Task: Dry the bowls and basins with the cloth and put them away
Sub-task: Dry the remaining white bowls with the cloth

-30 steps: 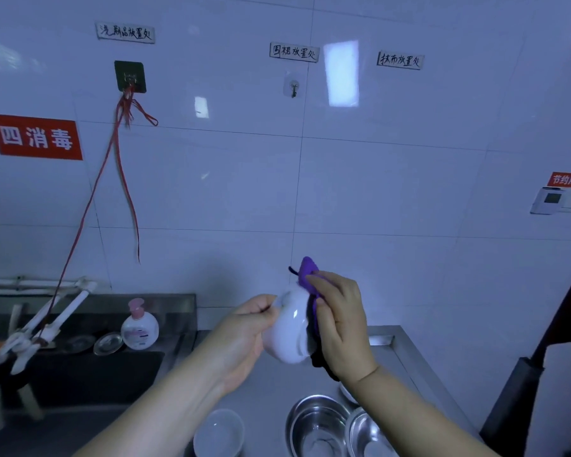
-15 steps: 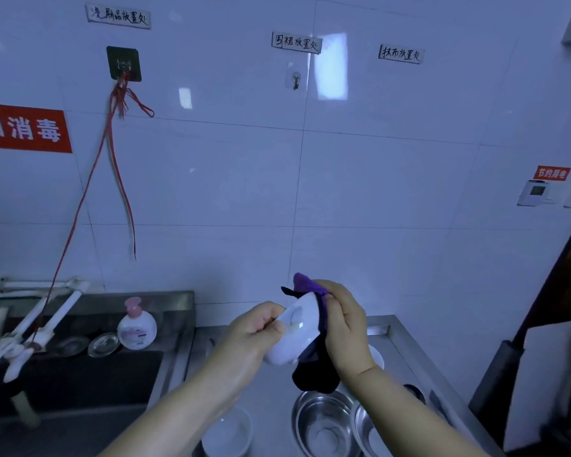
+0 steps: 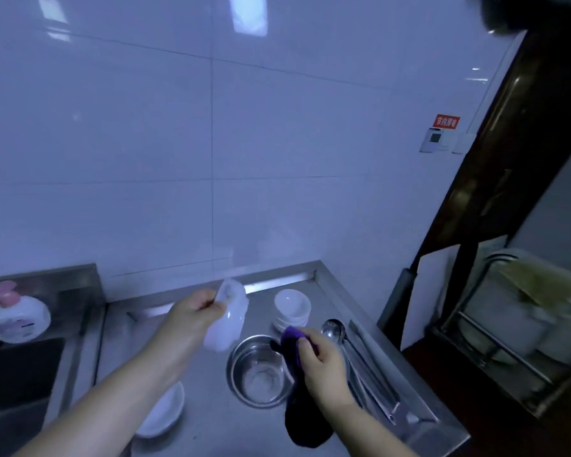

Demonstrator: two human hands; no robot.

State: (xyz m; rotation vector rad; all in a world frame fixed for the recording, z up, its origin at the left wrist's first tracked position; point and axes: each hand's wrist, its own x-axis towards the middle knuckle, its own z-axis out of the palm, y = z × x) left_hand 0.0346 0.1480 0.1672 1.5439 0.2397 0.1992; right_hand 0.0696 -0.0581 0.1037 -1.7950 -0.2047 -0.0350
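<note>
A: What's closest, and how do the hands sit?

B: Nearest, under the left forearm, one shallow white dish [image 3: 164, 412] lies on the steel table [image 3: 211, 420]. The right hand [image 3: 322, 367] is low, fingers curled round a purple cloth [image 3: 299, 384] whose dark tail hangs below the wrist. The left hand [image 3: 192, 316] is raised and further out, thumb and fingers pinching the rim of a white bowl [image 3: 226, 319] tipped on its side in the air.

A: So the two hands are apart?

B: Yes. The cloth is not touching the held bowl; it hangs just right of a steel basin.

A: How does that bowl look?

B: Plain white, glossy, blurred; whether it is wet I cannot tell.

A: Count things for me.

B: One steel basin [image 3: 259, 371], upright between the hands, just left of the right hand. Beyond the right hand, a small stack of white bowls [image 3: 292, 308]; how many I cannot tell. Right of that hand, one metal ladle [image 3: 333, 329] and long metal utensils lying alongside. Far left of the left hand, one pump bottle [image 3: 17, 316] with a pink top beside a sink [image 3: 17, 374]. Furthest is the white tiled wall [image 3: 277, 159].
</note>
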